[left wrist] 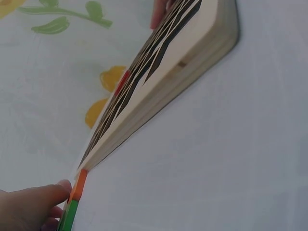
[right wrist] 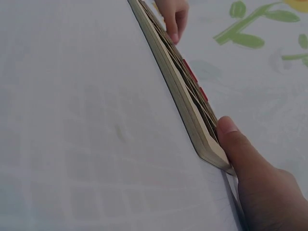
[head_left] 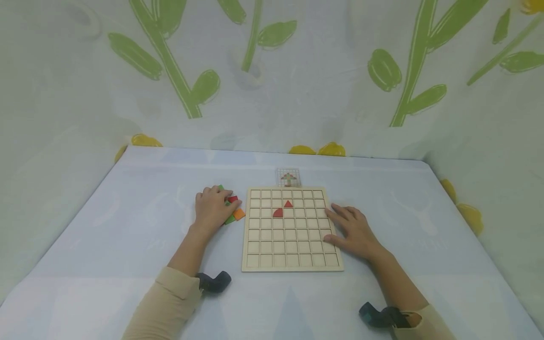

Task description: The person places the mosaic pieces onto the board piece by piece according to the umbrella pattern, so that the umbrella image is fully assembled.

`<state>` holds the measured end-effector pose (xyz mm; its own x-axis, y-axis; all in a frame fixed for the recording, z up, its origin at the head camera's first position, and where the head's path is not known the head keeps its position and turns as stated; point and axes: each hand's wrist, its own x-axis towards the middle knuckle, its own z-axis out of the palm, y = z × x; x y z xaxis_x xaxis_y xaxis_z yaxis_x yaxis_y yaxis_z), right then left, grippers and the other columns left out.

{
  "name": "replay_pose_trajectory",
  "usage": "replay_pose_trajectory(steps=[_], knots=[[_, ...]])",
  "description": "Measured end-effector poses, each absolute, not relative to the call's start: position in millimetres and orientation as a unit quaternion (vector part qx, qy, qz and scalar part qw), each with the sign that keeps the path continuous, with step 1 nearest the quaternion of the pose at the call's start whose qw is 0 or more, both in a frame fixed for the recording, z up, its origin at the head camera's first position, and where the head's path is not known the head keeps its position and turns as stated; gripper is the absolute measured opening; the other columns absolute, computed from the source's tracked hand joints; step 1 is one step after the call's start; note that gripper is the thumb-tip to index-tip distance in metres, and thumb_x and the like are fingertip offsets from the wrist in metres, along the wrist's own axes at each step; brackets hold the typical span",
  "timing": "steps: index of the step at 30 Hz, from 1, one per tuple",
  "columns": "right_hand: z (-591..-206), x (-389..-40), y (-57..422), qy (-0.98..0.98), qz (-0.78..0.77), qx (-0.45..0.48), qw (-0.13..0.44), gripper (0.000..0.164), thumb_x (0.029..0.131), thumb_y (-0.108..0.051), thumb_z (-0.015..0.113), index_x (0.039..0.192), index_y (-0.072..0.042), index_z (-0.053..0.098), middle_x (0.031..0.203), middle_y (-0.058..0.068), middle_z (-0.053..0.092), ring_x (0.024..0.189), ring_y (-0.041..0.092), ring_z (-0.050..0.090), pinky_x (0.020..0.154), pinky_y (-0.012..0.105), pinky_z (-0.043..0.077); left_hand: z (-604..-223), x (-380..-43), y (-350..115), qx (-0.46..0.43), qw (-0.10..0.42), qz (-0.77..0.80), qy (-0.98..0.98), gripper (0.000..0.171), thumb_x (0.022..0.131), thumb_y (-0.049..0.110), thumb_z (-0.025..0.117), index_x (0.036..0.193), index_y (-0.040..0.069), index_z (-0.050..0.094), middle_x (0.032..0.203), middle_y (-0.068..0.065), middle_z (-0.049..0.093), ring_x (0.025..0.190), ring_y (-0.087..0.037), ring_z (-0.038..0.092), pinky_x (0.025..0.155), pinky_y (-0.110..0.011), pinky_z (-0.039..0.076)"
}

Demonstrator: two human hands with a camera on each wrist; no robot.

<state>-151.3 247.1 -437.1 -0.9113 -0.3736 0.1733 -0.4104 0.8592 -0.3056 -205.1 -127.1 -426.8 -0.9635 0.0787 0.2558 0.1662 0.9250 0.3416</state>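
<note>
We find a wooden grid board [head_left: 291,234] on the table [head_left: 382,189], two cells holding a red triangle [head_left: 288,204] and a red quarter-circle [head_left: 278,213]. The right hand [head_left: 354,236], fingers apart, touches its edge. The left hand [head_left: 212,207] covers loose coloured pieces [head_left: 239,214], its grip unclear to us; we judge it choosing one, calling next for a pinch.

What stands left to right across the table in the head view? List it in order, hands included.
Left hand → orange tile → red quarter-circle piece → red triangle → right hand. Both red pieces lie on the wooden grid board.
</note>
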Motion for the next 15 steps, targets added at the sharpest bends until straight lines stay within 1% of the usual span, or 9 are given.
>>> replay_pose_trajectory(steps=[2,6,10,15], knots=[[-437,-151,247,-0.962,0.172,0.204,0.054,0.073,0.079,-0.05,0.067,0.139,-0.013,0.047,0.146,0.012,0.039,0.128,0.037,0.033,0.101,0.06,0.025,-428,-206,-126,-0.063,0.113,-0.186,-0.974,0.045,0.083,0.044,0.067,0.111,0.009,0.069,0.101,-0.012,0.063,0.092,-0.031,0.051,0.076,-0.044,0.035],[-438,-152,247,-0.962,0.169,0.205,0.057,0.073,0.079,-0.05,0.068,0.139,-0.013,0.048,0.146,0.012,0.039,0.127,0.038,0.034,0.101,0.06,0.025,-430,-207,-123,-0.061,0.114,-0.195,-0.972,0.045,0.083,0.042,0.068,0.112,0.008,0.069,0.096,-0.011,0.061,0.092,-0.031,0.051,0.076,-0.044,0.035],[-438,-152,248,-0.963,0.168,0.202,0.057,0.073,0.079,-0.05,0.068,0.139,-0.013,0.048,0.146,0.012,0.039,0.127,0.038,0.034,0.101,0.06,0.026,-433,-208,-120,-0.063,0.124,-0.214,-0.967,0.04,0.084,0.034,0.068,0.113,0.007,0.068,0.096,-0.011,0.06,0.092,-0.031,0.051,0.074,-0.043,0.035],[-437,-151,247,-0.964,0.171,0.197,0.05,0.074,0.079,-0.051,0.067,0.139,-0.014,0.047,0.147,0.011,0.038,0.129,0.037,0.032,0.102,0.06,0.025,-432,-207,-116,-0.066,0.124,-0.237,-0.961,0.034,0.084,0.023,0.065,0.114,0.006,0.067,0.104,-0.013,0.063,0.099,-0.032,0.052,0.076,-0.043,0.036]])
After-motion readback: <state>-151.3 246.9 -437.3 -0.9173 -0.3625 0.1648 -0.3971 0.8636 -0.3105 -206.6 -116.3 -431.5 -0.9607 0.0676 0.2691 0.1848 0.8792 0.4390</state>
